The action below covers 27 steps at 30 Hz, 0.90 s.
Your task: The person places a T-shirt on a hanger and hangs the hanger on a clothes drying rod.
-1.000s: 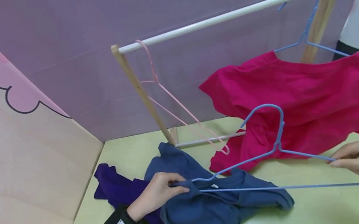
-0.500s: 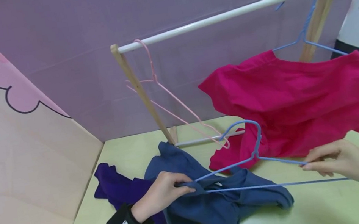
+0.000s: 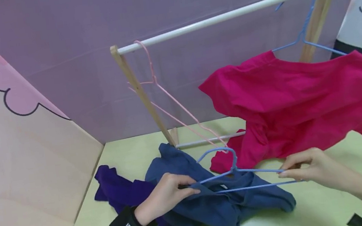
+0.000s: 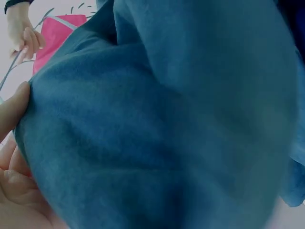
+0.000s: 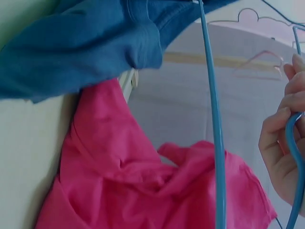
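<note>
A crumpled dark blue shirt (image 3: 216,214) lies on the table, its neckline lifted a little. My left hand (image 3: 169,192) pinches the cloth at the neckline, thumb against fingers. In the left wrist view the blue cloth (image 4: 119,114) fills most of the picture beside the thumb. My right hand (image 3: 310,168) grips the right end of a light blue hanger (image 3: 259,186), whose hook points up and to the left. The hanger's left end goes into the neck opening, hidden by cloth. The right wrist view shows the hanger's bar (image 5: 217,129) and the curled right fingers (image 5: 283,129).
Behind stands a wooden rack with a white rail (image 3: 216,20). A pink hanger (image 3: 177,103) hangs at its left; at its right a magenta shirt (image 3: 287,102) hangs from another blue hanger (image 3: 308,21). Purple cloth (image 3: 121,185) lies left of the blue shirt.
My right hand has moved left and brought the hanger along, so more of it is inside the blue shirt's neck. The left hand stays at the neckline, shifted slightly right.
</note>
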Each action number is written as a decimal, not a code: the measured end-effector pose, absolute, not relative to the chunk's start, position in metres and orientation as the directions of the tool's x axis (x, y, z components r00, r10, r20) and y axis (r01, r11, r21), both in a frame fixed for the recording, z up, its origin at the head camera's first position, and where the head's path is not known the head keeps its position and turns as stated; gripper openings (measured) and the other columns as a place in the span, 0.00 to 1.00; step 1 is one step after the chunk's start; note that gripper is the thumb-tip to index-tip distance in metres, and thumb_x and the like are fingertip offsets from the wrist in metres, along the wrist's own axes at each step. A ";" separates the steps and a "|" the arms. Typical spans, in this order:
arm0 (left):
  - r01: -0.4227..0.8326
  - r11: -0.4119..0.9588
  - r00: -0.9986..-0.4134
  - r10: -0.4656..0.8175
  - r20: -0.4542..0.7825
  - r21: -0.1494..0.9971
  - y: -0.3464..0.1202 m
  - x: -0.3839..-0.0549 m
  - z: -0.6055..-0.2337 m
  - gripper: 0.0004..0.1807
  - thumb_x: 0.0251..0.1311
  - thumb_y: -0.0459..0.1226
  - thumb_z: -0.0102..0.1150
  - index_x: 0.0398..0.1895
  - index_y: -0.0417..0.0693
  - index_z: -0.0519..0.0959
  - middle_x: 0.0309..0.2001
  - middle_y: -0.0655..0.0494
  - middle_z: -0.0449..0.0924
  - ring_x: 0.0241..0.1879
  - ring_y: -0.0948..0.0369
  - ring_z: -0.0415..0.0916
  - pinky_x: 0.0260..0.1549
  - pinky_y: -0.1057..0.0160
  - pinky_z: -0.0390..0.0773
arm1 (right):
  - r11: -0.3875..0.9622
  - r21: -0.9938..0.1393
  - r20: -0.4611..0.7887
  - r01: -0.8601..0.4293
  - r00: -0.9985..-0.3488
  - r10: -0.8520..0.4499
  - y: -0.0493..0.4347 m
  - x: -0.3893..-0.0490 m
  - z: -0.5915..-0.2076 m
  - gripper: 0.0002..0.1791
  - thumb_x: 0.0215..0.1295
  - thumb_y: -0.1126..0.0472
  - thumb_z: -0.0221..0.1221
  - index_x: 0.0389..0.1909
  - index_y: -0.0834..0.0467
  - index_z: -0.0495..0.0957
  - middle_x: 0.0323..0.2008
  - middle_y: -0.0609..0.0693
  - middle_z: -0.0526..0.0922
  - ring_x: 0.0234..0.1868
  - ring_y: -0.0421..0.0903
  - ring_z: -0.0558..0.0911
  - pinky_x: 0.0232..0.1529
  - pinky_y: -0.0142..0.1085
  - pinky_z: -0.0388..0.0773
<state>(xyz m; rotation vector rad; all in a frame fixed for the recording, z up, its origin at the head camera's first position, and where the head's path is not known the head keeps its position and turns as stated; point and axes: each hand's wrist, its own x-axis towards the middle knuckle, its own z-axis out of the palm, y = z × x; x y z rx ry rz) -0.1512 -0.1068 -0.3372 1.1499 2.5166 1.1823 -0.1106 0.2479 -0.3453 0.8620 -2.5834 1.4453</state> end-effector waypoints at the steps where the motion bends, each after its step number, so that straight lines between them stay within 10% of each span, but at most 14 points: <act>1: 0.587 0.399 -0.699 0.689 0.192 0.705 -0.106 -0.151 -0.337 0.02 0.49 0.34 0.60 0.27 0.48 0.80 0.26 0.57 0.82 0.22 0.71 0.71 0.20 0.71 0.74 | 0.402 -0.768 0.316 -0.499 -0.840 -0.440 0.245 -0.112 -0.347 0.08 0.51 0.68 0.60 0.27 0.51 0.79 0.17 0.41 0.77 0.17 0.40 0.72 0.13 0.33 0.71; 27: 0.636 0.379 -0.674 0.698 0.243 0.672 -0.094 -0.153 -0.330 0.05 0.52 0.34 0.58 0.33 0.48 0.80 0.30 0.53 0.82 0.24 0.71 0.72 0.21 0.71 0.74 | 0.352 -0.770 0.382 -0.533 -0.826 -0.414 0.202 -0.119 -0.359 0.04 0.51 0.63 0.61 0.27 0.50 0.80 0.19 0.40 0.79 0.17 0.39 0.72 0.13 0.34 0.73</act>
